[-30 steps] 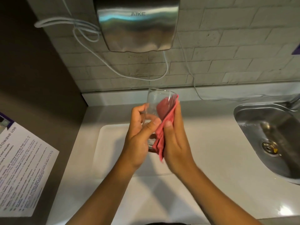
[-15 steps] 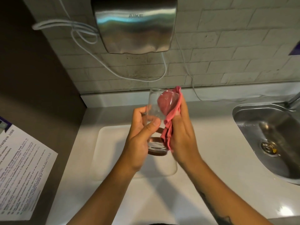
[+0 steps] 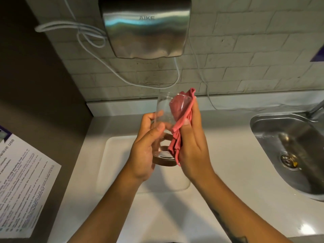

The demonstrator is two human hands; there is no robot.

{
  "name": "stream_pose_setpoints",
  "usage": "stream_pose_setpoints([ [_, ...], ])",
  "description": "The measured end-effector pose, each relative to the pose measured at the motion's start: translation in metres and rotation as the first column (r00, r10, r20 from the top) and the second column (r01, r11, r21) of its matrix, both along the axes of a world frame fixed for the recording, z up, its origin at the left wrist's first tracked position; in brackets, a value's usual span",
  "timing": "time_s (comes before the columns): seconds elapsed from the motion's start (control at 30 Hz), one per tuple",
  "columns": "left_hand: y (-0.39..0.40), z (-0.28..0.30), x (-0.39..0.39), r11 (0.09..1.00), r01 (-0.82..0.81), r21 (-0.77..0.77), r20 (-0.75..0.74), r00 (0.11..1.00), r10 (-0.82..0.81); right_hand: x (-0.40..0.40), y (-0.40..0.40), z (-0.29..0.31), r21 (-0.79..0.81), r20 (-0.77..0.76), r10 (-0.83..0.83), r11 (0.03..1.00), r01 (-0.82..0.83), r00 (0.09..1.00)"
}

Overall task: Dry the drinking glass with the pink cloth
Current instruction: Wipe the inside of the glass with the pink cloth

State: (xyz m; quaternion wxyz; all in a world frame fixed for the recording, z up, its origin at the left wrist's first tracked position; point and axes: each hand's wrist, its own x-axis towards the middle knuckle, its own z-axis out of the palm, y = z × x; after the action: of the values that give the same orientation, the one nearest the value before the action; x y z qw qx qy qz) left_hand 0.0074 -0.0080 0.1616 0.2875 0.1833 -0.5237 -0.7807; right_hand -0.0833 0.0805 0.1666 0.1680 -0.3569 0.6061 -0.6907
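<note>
A clear drinking glass (image 3: 164, 118) is held upright above the white counter, its thick base toward me. My left hand (image 3: 143, 151) grips its left side with thumb and fingers. The pink cloth (image 3: 180, 120) is pressed against the glass's right side, with part of it tucked over the rim and showing through the glass wall. My right hand (image 3: 192, 142) holds the cloth against the glass, thumb on the fabric. The cloth's loose end hangs down beside the base.
A white tray (image 3: 112, 165) lies on the counter under my hands. A steel sink (image 3: 287, 151) sits at the right. A steel hand dryer (image 3: 145, 27) with white cables hangs on the tiled wall. A printed sheet (image 3: 22, 186) lies on the dark surface at left.
My right hand has slid the cloth upward along the glass, so more cloth bunches over the rim. The glass stays in my left hand in about the same spot.
</note>
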Motion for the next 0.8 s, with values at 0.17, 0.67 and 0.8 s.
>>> stream_pose_setpoints([
  [0.17, -0.007, 0.001, 0.001, 0.992, -0.071, -0.105, 0.081, 0.993, 0.080, 0.033, 0.011, -0.031, 0.003, -0.071, -0.018, 1.000, 0.018, 0.997],
  [0.67, 0.007, 0.006, 0.008, 0.792, -0.306, -0.528, 0.112, 0.899, 0.423, 0.023, 0.013, -0.033, 0.057, -0.079, 0.132, 0.990, -0.128, 0.988],
  [0.8, 0.010, 0.008, 0.011, 0.834, -0.289, -0.470, 0.079, 0.927, 0.366, 0.009, 0.009, -0.019, -0.024, -0.074, 0.148, 0.988, -0.150, 0.986],
])
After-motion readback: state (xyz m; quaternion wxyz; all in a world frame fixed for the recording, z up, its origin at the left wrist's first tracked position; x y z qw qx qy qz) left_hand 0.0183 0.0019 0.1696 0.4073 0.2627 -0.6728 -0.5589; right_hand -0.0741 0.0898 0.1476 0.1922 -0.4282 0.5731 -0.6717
